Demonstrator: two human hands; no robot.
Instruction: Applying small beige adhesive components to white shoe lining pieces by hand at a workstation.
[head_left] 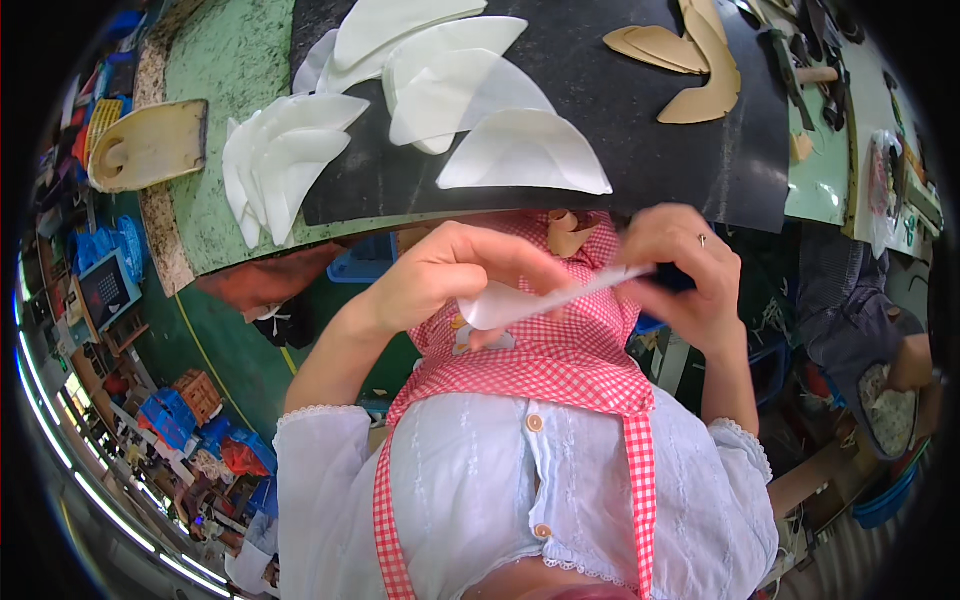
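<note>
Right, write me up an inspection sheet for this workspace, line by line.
Surface: black mat over a green benchtop.
Work pieces: a thin white piece held off the bench; more white pieces overlapping on the mat, with a white fan toward the left; tan curved pieces at the far right.
Clutter: dark tools at right; a yellowish scooped tray at left.
Grips: left grip on the held piece's left part; right grip at its right end, fingers slightly blurred.
Cables: nothing seen.
Surroundings: green floor, blue crate at left, another person's dark clothing at right.
</note>
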